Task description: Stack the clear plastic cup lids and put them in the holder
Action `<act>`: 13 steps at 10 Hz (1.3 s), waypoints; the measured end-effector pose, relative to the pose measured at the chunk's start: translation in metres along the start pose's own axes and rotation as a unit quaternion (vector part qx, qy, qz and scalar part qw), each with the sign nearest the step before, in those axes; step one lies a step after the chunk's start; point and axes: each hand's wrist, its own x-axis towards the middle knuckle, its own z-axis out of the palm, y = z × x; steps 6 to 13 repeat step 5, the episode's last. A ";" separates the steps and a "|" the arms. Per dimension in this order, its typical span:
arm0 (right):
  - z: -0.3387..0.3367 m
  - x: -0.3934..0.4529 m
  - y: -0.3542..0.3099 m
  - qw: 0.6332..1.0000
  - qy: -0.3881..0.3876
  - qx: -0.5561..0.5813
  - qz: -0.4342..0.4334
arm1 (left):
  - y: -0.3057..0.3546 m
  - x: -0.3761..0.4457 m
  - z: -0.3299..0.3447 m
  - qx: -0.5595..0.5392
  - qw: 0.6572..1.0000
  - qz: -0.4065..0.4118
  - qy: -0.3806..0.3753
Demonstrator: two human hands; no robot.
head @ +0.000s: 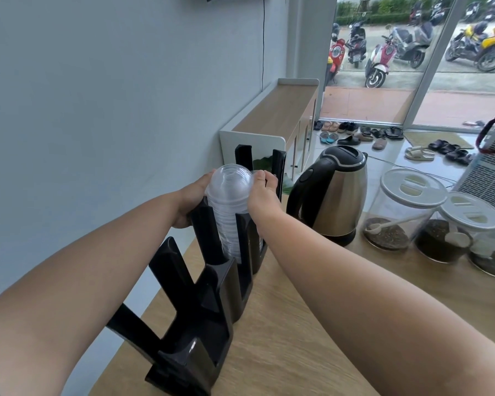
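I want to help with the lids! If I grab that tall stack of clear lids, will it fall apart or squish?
The stack of clear lids looks thin and light, so it would likely flex if squeezed. Tall and only nested, it could lean or slide apart; both hands, left hand and right hand, steady it in the black holder.

both arms outstretched, left hand (189, 195) and right hand (262, 192) curled in grip
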 end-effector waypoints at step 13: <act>-0.009 -0.007 -0.003 1.000 -0.010 -0.025 -0.015 | 0.002 -0.027 -0.011 0.010 0.983 0.083 0.166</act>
